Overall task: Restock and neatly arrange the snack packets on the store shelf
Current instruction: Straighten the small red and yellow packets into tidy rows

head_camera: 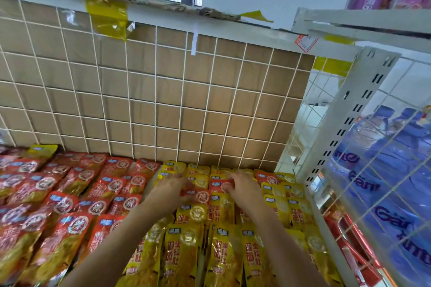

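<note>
Fingers of the right hand (242,185) are curled at the top edge of a red packet (220,186), which appears to be pinched under the thumb, though the blur leaves this uncertain. The left hand (171,185) is laid just beside it, touching a second red packet (201,196). Whether that one is gripped or only pressed cannot be told.

Both packets are found at the back of the shelf, among the yellow packets (186,240), which are laid in overlapping rows. The main block of red packets (70,193) is spread to the left, looser and more skewed. The shelf is backed by a wire grid panel (163,100).

Stocking is judged largely done. Sorting the stray reds out of the yellow section and squaring the left rows is judged to remain.
</note>
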Demonstrator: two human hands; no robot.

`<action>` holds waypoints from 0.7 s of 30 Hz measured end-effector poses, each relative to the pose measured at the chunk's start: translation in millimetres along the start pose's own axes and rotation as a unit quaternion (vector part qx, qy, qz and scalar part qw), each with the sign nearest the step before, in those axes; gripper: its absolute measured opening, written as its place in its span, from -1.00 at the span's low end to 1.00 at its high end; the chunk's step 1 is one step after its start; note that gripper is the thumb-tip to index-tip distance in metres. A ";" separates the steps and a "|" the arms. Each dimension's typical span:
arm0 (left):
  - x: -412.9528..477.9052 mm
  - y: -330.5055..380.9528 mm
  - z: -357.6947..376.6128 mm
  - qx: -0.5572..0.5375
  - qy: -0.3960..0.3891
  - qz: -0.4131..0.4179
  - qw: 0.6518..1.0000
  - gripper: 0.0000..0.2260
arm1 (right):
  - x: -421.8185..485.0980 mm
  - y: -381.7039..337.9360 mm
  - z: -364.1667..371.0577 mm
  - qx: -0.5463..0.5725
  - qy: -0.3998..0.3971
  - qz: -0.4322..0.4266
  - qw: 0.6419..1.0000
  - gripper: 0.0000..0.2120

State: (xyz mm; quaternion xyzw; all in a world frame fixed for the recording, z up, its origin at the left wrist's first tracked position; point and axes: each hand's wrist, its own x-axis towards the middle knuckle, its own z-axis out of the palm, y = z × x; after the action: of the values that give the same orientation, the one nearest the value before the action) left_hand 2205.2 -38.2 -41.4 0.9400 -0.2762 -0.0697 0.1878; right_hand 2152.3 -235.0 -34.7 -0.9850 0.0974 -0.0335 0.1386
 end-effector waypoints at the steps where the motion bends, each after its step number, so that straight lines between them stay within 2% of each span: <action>1: 2.4 -1.5 0.4 -0.009 0.001 0.002 1.000 -0.59 | 1.4 0.7 -0.3 0.009 -0.003 0.008 1.000 -0.66; 7: 10.6 -3.8 -2.2 -0.064 -0.004 0.033 0.997 -0.70 | 5.5 1.9 -3.1 0.059 -0.015 0.036 0.998 -0.71; 11: 13.2 -4.9 -1.4 -0.056 -0.022 0.064 0.996 -0.70 | 4.6 0.4 -2.5 0.085 -0.004 0.037 0.996 -0.79; 16: 16.2 -2.7 -1.6 -0.088 -0.032 0.063 0.994 -0.75 | 4.3 -0.7 -2.0 0.095 0.002 0.037 0.995 -0.79; 21: 23.5 -3.0 0.6 -0.138 -0.031 0.070 0.987 -0.77 | 3.7 -5.0 -3.7 0.177 0.057 0.061 0.981 -0.94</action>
State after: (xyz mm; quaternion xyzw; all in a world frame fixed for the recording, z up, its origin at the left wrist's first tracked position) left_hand 2226.2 -48.9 -43.8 0.8809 -0.3345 -0.1226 0.3116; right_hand 2156.6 -232.1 -29.6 -0.9334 0.1575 -0.0981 0.3070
